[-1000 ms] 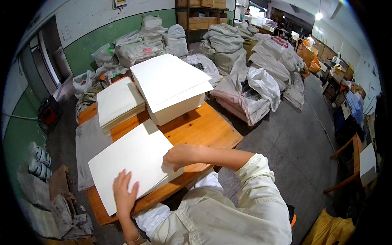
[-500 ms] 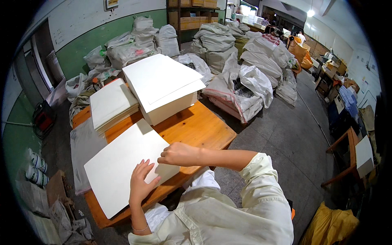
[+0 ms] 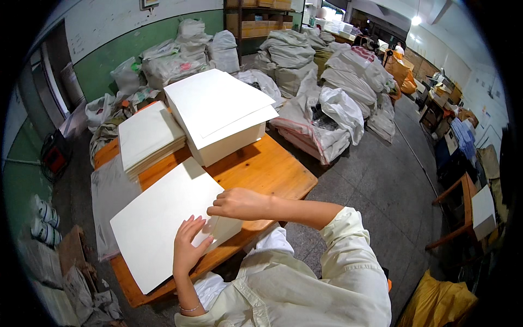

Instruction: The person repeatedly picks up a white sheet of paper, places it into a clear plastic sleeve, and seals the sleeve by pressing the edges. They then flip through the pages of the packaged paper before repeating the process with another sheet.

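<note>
Has left grip spread open, right grip curled closed, can't tell whether pinching paper; has the sheet just beneath both, on the desk. Could well crease or skew it here, if tugging rightward against uneven left-side pressure!

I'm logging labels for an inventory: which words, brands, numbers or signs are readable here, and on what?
No text can be read.
White sheet under the left hand: no print visible.
Tall paper stack: no print visible on its top.
White containers at far left: dark markings, too small and blurred.
Pale sack at the back: red markings, illegible.
</note>
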`<state>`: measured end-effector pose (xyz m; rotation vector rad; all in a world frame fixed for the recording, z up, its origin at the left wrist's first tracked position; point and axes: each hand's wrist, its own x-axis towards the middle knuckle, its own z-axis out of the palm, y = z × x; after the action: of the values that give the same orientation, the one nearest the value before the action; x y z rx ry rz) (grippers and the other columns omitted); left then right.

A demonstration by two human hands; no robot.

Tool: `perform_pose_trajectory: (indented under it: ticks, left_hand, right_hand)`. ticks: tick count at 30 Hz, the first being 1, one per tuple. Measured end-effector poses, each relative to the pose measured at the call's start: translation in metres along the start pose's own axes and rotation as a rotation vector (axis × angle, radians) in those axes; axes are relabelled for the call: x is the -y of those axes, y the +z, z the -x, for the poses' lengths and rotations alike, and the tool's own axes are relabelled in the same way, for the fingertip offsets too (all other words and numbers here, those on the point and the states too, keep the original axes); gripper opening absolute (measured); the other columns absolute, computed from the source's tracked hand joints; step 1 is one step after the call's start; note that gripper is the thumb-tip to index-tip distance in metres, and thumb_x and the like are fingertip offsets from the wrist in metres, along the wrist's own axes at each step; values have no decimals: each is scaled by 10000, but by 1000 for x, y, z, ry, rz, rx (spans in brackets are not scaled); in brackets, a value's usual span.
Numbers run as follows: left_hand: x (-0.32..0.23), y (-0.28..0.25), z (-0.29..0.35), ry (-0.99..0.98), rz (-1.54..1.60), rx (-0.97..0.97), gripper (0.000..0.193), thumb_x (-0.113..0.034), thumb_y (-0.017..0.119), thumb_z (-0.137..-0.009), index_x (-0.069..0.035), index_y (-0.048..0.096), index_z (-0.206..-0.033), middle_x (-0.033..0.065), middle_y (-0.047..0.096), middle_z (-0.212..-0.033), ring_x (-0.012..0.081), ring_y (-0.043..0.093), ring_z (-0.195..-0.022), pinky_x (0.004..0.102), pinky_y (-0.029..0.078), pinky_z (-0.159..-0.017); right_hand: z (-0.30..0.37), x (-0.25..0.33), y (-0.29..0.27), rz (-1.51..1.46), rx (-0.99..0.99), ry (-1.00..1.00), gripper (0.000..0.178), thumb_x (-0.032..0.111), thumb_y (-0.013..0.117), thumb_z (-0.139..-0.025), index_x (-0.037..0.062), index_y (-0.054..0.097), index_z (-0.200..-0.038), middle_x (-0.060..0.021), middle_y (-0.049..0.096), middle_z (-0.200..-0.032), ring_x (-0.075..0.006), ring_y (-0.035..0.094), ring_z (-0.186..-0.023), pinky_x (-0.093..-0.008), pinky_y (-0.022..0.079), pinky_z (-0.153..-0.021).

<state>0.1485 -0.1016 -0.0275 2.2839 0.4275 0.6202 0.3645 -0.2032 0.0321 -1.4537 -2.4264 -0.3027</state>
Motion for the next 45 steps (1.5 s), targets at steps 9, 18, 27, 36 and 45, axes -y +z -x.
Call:
perform_pose_trajectory:
  ticks: [9,18,27,36,45]
  left_hand:
    - [1,-2,5,-162,130,-53,344,-116,540,-904,-4,565,-1228,175,570,-1265,326,489,-1240,400,324,-1078]
    - [-3,-3,7,-167,132,-151,391,-56,452,-930,-44,500,-1317,207,531,-1281,278,535,-1168,320,397,-978]
    - [-12,-1,8,-53,-50,-55,649,-182,804,-637,-116,579,-1243,141,596,-1050,302,553,-983,392,439,-869]
    - [-19,-3,4,-155,19,-4,516,-135,708,-747,-87,572,-1242,147,593,-1058,285,558,-950,356,444,-845]
    - [-16,9,4,-143,167,-453,390,-88,376,-969,29,459,-1332,231,535,-1281,302,588,-1062,356,433,-922]
  right_hand:
    - [-3,13,-23,159,-274,38,383,138,538,-809,89,549,-1189,-107,566,-1164,-253,520,-1099,-401,380,-999]
    - [36,6,-6,99,-12,91,176,130,560,-779,78,627,-934,-50,612,-821,-218,612,-888,-358,436,-938]
    - [31,-4,-2,30,-117,34,155,117,554,-771,63,582,-913,-71,585,-758,-243,605,-807,-343,475,-799]
    - [30,-4,-6,48,-166,49,253,121,545,-785,54,565,-1028,-87,583,-845,-245,595,-867,-359,456,-866]
    - [32,-4,-12,159,-117,70,223,136,559,-781,99,621,-993,-59,631,-877,-224,606,-924,-406,389,-1004]
